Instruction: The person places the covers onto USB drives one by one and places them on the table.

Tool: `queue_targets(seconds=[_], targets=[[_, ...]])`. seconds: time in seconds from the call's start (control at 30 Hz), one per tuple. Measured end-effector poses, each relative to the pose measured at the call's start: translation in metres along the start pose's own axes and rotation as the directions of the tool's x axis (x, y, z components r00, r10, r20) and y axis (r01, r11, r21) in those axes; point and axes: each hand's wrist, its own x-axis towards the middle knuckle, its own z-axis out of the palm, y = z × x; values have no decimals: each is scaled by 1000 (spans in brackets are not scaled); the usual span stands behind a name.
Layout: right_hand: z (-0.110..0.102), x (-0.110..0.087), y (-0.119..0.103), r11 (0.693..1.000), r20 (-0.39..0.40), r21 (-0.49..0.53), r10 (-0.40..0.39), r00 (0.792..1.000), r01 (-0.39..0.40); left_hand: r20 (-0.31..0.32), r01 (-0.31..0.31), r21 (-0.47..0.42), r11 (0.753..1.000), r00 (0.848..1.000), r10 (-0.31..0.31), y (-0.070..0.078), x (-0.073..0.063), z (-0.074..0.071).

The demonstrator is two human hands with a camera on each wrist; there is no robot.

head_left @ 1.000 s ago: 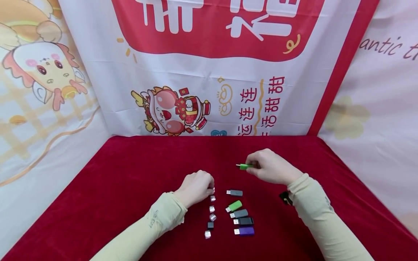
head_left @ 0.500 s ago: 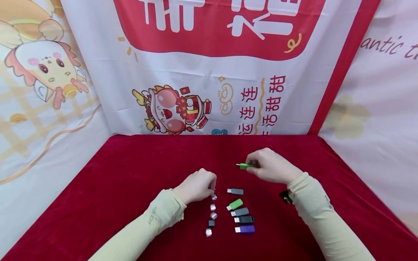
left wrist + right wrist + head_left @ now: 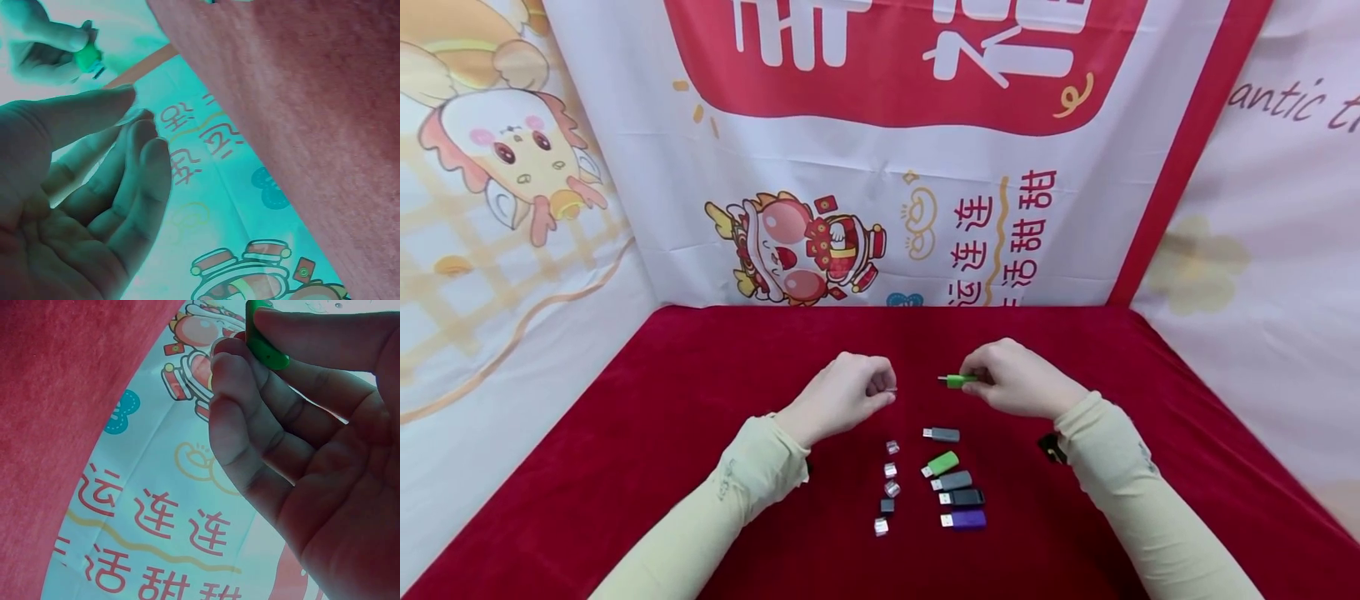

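My right hand [image 3: 1018, 379] pinches a green USB stick [image 3: 955, 382] between thumb and fingers, its metal plug pointing left. In the right wrist view the stick's green body [image 3: 269, 353] shows under the thumb. Facing it across a short gap, my left hand [image 3: 842, 392] pinches a small clear USB cap [image 3: 130, 116] at the tips of thumb and forefinger, mostly covered by them. Below the hands several USB sticks lie in a column: grey [image 3: 942, 434], green [image 3: 940, 464], another grey, black [image 3: 962, 497] and purple [image 3: 964, 520].
Left of the sticks runs a column of small caps, several clear [image 3: 891, 470] and one dark [image 3: 887, 506]. A red cloth [image 3: 737, 358] covers the table. A printed white curtain [image 3: 850, 158] hangs behind, with more curtains at both sides. A dark object [image 3: 1051, 448] lies by the right wrist.
My left hand has lifted from the top of the cap column, taking a clear cap upward toward the green stick. My right hand has stayed nearly still.
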Motion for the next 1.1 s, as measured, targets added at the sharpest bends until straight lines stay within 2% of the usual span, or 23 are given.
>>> queue_targets(seconds=[0.1,0.23,0.4,0.83,1.1], targets=[[0,1,-1,1000,-15,-9,-13,1000,12,-61,-61,-42,997,996,59,4,1,-3],[0,3,-4,998,-47,-22,-54,997,53,-145,-145,-92,985,981,130,8,1,-4],[0,6,-8,995,-75,-52,-91,993,87,-201,-199,-133,971,965,170,12,-1,-6],[0,8,-21,996,-69,-53,-81,994,78,-221,-204,-170,964,961,164,12,-3,-4],[1,2,-24,997,-46,15,-81,996,82,-175,-198,-180,963,970,167,13,1,2]])
